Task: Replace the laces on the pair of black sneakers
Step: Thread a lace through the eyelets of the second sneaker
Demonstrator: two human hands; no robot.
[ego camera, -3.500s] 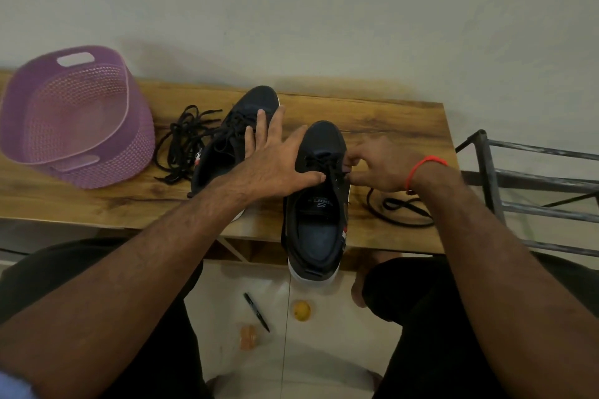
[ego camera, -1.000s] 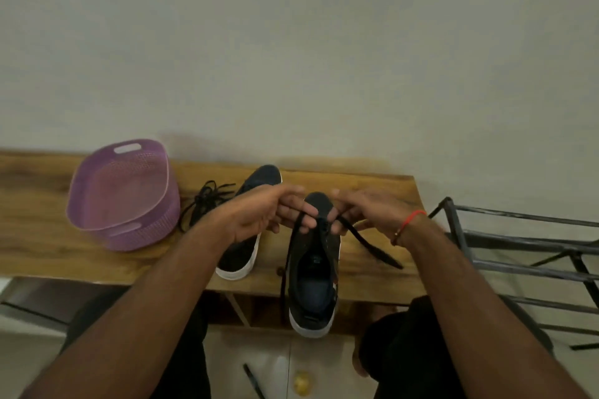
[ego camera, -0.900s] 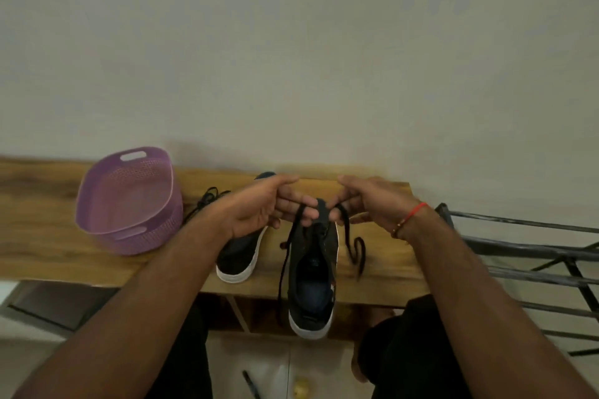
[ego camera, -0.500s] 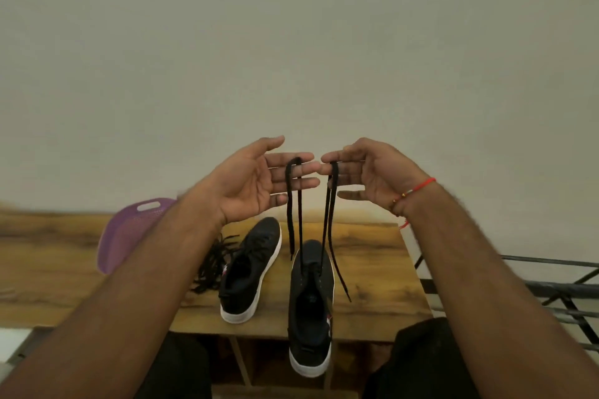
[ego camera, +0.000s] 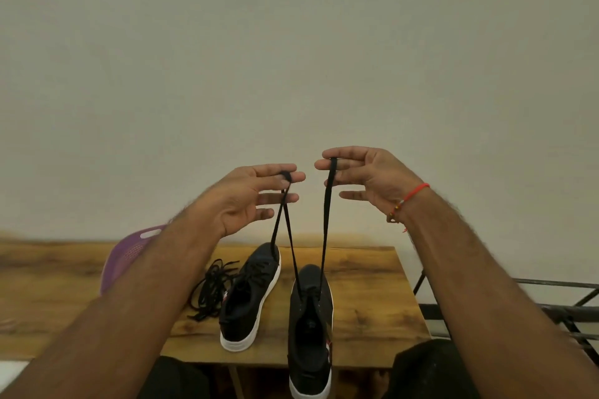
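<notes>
Both hands (ego camera: pixel 249 201) hold lace (ego camera: pixel 325 223) ends above sneaker (ego camera: pixel 310 327).

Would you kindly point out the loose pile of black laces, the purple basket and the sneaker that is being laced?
loose laces (ego camera: pixel 210 288), head view, middle of the tangled pile.
purple basket (ego camera: pixel 129 249), head view, its visible side wall.
sneaker being laced (ego camera: pixel 309 334), head view, its inner opening.
</notes>
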